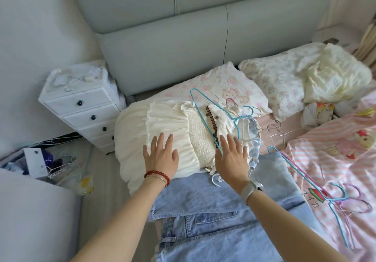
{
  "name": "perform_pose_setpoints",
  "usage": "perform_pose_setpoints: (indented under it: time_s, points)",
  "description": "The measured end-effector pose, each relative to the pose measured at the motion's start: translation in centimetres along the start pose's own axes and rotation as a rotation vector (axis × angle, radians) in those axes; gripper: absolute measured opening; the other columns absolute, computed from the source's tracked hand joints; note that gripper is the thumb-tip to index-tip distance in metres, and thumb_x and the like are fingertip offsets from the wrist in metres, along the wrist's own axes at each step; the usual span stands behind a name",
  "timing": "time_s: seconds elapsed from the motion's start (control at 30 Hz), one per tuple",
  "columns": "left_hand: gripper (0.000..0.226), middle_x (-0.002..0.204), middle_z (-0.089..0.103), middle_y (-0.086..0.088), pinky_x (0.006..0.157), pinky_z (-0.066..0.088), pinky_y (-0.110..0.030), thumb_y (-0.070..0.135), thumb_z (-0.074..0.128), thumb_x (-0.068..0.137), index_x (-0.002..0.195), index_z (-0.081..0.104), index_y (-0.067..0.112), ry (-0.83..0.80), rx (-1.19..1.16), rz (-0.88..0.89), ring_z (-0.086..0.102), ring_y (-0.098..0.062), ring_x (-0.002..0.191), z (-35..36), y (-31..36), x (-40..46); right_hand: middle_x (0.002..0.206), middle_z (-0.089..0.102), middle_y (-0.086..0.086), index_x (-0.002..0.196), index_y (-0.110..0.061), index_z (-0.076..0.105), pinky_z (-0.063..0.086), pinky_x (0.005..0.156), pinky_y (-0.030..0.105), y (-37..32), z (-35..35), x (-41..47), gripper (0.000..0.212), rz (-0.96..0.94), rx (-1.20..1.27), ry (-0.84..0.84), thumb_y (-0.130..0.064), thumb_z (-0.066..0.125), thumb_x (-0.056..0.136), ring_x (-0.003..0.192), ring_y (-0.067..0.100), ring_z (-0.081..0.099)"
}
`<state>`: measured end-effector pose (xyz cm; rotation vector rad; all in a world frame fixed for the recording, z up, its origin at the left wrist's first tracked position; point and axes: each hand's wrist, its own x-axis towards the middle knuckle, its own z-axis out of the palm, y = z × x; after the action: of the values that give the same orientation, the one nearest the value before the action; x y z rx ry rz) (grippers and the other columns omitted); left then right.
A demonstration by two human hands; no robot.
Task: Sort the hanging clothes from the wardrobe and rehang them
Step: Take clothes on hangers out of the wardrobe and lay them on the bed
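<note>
A cream ruffled dress (162, 119) lies folded on a pile at the bed's left edge, with a blue wire hanger (211, 111) still in its neck. My left hand (161, 156) rests flat on the skirt, fingers spread. My right hand (232, 158) lies flat on the smocked bodice, beside the hanger's lower arm. Light blue jeans (203, 221) stretch out below the dress, under my forearms. More blue and pink hangers (325, 192) lie on the pink quilt at the right. Several bare white wire hangers (274, 133) lie beside the pile.
A small white drawer chest (85, 111) stands left of the bed against the grey headboard (162, 38). Floral pillows (274, 78) and a crumpled cream garment (333, 78) sit at the bed's head. Clutter and hangers (57, 166) cover the floor at left.
</note>
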<state>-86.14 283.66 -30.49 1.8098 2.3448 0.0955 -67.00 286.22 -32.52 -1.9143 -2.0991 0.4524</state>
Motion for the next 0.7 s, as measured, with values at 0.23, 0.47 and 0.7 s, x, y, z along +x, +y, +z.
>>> perform_pose_setpoints:
  time_s: [0.23,0.47,0.7]
  points:
    - [0.054,0.156,0.009,-0.001,0.113,0.011,-0.047,0.035,0.031,0.096,0.146,0.013,0.025,-0.048,-0.056,-0.063,0.010,-0.021,0.142,0.6,-2.0,-17.8,0.154,0.018,0.004,0.146,-0.018,0.020,0.005,0.114,0.050,-3.9,0.1,-14.4,0.052,-0.174,0.007,-0.129,-0.032,0.032,0.097,0.143,0.024,0.007]
    - [0.052,0.153,0.016,-0.003,0.109,0.022,-0.037,0.035,0.032,0.095,0.145,0.019,0.025,-0.109,-0.157,-0.207,0.023,-0.022,0.136,2.8,-8.9,-39.2,0.153,0.019,-0.001,0.145,-0.021,0.023,0.004,0.114,0.046,-7.4,3.3,-31.2,0.050,-0.416,-0.113,-0.357,-0.033,0.030,0.097,0.142,0.018,0.009]
    - [0.046,0.151,0.024,0.001,0.110,0.021,-0.027,0.030,0.033,0.096,0.141,0.030,0.022,0.061,-0.121,-0.521,0.020,-0.012,0.139,1.2,-19.6,-60.5,0.111,0.065,0.017,0.109,-0.005,0.066,0.050,0.081,0.053,-15.8,4.7,-47.9,0.035,-1.100,-0.092,-0.464,-0.020,0.057,0.079,0.103,0.036,0.062]
